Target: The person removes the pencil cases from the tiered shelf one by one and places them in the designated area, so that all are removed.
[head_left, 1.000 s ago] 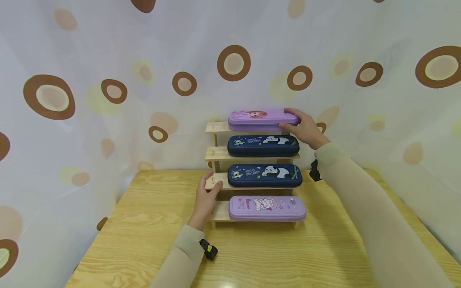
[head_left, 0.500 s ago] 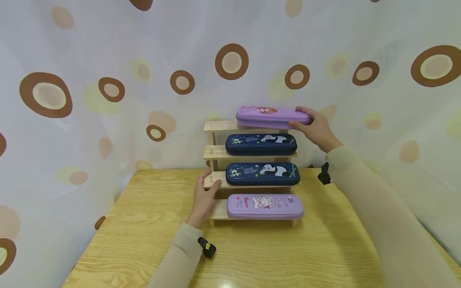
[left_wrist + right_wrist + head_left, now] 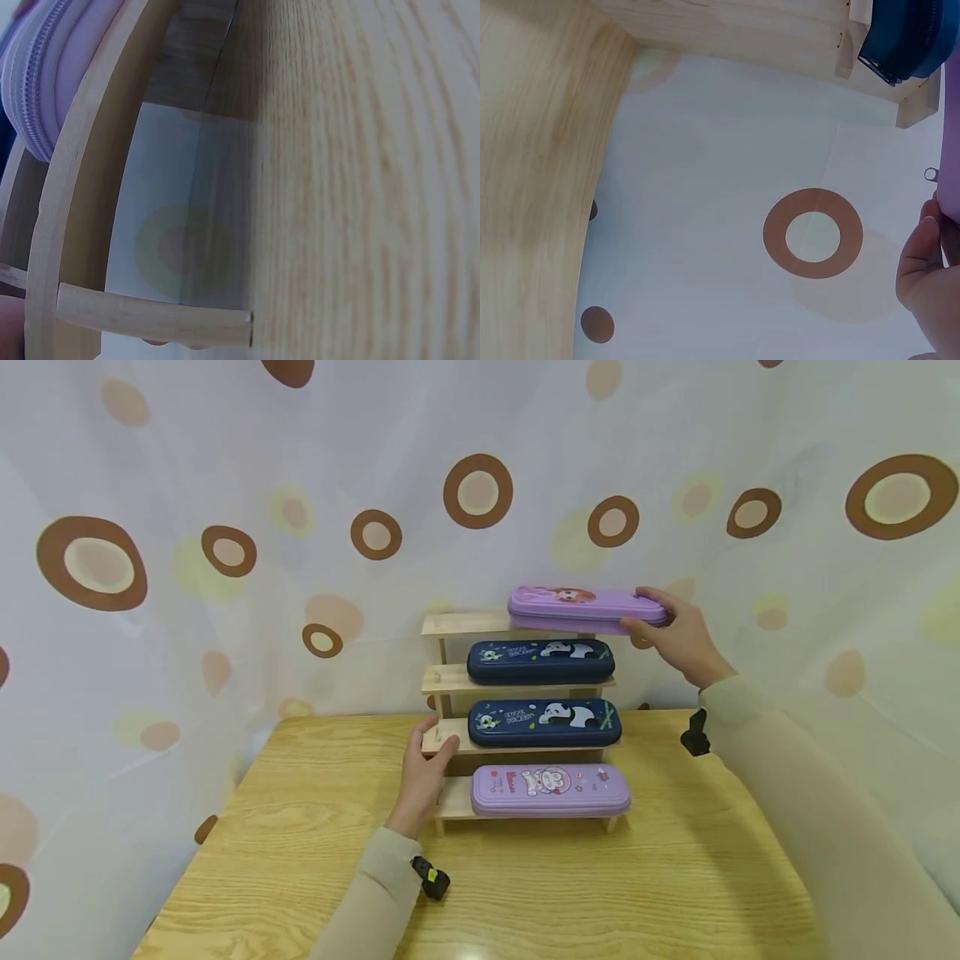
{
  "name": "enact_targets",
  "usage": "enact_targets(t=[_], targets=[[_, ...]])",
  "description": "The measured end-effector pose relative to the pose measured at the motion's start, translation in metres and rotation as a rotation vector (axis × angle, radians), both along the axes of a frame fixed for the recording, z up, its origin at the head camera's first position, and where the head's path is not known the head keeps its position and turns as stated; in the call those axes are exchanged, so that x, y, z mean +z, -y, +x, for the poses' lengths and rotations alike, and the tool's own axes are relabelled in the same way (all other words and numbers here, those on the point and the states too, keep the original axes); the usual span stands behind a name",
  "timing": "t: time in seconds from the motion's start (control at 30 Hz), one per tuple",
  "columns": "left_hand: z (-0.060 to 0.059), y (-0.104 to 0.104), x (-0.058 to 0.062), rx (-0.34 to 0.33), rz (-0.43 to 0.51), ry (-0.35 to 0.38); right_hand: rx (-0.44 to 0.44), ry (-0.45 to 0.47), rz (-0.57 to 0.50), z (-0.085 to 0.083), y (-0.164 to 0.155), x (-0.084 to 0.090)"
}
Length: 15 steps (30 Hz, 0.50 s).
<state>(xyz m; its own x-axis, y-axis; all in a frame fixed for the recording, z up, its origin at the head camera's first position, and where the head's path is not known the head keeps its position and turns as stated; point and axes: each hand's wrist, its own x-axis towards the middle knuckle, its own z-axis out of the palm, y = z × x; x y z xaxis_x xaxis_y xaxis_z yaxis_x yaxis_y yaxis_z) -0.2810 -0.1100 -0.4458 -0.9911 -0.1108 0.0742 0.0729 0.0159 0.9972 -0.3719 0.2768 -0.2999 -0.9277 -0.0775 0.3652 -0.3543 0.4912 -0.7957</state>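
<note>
In the head view my right hand (image 3: 686,639) holds the right end of a purple pencil case (image 3: 588,612) with a cartoon girl on its lid. The case overlaps the right part of the top tier of a wooden stepped rack (image 3: 461,625) and juts past its end. Thumb and fingers also grip the case in the right wrist view, near a zipper pull (image 3: 931,174). My left hand (image 3: 422,777) grips the left end of the rack's second-lowest tier. Two navy panda pencil cases, the upper (image 3: 525,672) and lower (image 3: 517,735), lie on the middle tiers. A lilac rabbit pencil case (image 3: 551,806) lies lowest.
The rack stands on a wood-grain table (image 3: 322,843). Behind it hangs a pale cloth (image 3: 300,460) with brown ring patterns. In the left wrist view, the lowest tier's leg (image 3: 157,319) meets the tabletop.
My right hand has moved right along the top tier with the purple pencil case, baring more of the tier's left part. The left hand has stayed on the rack.
</note>
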Motion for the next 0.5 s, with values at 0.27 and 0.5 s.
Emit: enact_targets(t=[0.27,0.5], targets=[[0.002,-0.001,-0.003,0.002,-0.006,-0.007,-0.034,0.005,0.010,0.018,-0.015,-0.001],[0.001,0.000,-0.003,0.008,-0.012,-0.007,-0.062,-0.040,0.021,0.030,-0.028,0.002]])
